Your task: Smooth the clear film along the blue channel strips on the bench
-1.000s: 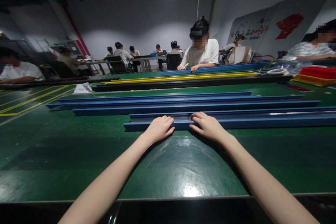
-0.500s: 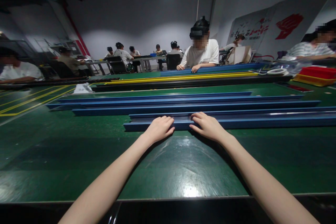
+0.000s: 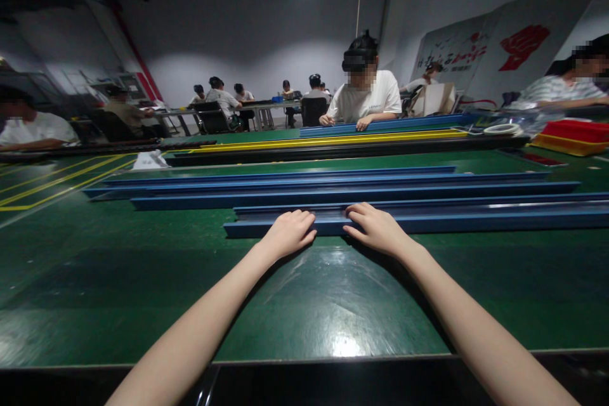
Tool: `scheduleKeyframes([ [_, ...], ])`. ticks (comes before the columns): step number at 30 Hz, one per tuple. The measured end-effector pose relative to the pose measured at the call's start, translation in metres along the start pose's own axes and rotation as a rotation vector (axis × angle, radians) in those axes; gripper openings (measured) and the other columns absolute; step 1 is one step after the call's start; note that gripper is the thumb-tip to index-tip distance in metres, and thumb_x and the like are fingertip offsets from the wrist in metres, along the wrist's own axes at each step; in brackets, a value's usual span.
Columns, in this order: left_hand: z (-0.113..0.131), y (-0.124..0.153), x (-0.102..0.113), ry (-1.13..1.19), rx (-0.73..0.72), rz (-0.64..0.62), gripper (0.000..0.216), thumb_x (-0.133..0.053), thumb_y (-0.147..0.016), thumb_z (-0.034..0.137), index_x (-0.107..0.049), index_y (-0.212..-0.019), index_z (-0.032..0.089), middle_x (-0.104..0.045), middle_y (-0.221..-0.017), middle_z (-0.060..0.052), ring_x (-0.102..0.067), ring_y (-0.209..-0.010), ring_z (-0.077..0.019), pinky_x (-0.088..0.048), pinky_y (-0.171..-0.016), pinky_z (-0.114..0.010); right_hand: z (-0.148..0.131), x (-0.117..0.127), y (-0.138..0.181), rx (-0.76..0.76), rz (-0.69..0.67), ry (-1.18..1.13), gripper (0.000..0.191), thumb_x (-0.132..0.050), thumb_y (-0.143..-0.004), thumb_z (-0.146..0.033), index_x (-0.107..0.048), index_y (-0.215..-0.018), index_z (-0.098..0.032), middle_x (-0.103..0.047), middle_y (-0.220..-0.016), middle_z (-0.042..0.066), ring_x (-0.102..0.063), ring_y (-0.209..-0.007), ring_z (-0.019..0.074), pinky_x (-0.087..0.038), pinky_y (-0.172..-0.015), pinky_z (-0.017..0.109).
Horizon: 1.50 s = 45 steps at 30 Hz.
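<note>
**Both hands on the nearest blue channel rail**

The nearest blue channel rail (image 3: 451,222) lies across the green desk (image 3: 143,279), running from 9 to 3 o'clock, with its left end just beyond the left hand. The left hand (image 3: 288,233) and right hand (image 3: 375,228) rest palm down, side by side but apart. The fingers of each are laid over the rail's near wall and not closed round it. At 12 o'clock more blue rails (image 3: 333,193) lie parallel, then a yellow rail (image 3: 333,139). Beyond these sits a person in a white T-shirt (image 3: 366,98). A red tray (image 3: 575,132) stands at 2 o'clock.
</note>
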<state>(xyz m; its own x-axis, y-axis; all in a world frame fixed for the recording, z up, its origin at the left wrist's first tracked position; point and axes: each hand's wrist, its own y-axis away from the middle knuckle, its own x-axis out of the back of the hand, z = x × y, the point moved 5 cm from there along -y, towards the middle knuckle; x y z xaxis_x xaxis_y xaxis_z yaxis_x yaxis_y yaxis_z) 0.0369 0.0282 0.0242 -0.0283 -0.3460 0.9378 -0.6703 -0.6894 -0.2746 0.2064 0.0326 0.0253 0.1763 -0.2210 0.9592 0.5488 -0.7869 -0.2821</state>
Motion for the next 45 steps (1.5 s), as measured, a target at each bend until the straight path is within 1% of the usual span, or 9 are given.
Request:
scheduleKeyframes([
  [11, 0.0004, 0.0004, 0.0004, -0.01, -0.008, 0.006, 0.022, -0.04, -0.086, 0.03, -0.052, -0.098, 0.015, -0.061, -0.093, -0.007, -0.055, -0.086, -0.0197, -0.044, -0.071, -0.03, 0.0001, 0.0, 0.0001, 0.006, 0.015, 0.001, 0.033, -0.038, -0.086, -0.038, -0.059, -0.099, -0.016, -0.057, -0.108, 0.01, -0.048, -0.103, 0.02, -0.042, -0.084, 0.031],
  [20, -0.0005, 0.0, -0.0025, -0.019, -0.013, 0.014, 0.022, -0.041, -0.086, 0.03, -0.051, -0.097, 0.015, -0.061, -0.093, -0.006, -0.055, -0.086, -0.0195, -0.044, -0.072, -0.03, -0.0012, 0.0007, 0.0002, 0.007, 0.019, 0.01, 0.032, -0.038, -0.087, -0.038, -0.058, -0.099, -0.016, -0.057, -0.108, 0.009, -0.049, -0.102, 0.0196, -0.042, -0.084, 0.031],
  [45, 0.0003, -0.0003, -0.0012, -0.017, 0.0, 0.009, 0.022, -0.041, -0.086, 0.031, -0.051, -0.097, 0.015, -0.061, -0.093, -0.006, -0.055, -0.086, -0.019, -0.043, -0.071, -0.029, 0.0005, -0.0007, 0.0005, 0.005, 0.021, 0.004, 0.032, -0.038, -0.086, -0.038, -0.058, -0.099, -0.017, -0.057, -0.108, 0.009, -0.049, -0.102, 0.0193, -0.042, -0.083, 0.03],
])
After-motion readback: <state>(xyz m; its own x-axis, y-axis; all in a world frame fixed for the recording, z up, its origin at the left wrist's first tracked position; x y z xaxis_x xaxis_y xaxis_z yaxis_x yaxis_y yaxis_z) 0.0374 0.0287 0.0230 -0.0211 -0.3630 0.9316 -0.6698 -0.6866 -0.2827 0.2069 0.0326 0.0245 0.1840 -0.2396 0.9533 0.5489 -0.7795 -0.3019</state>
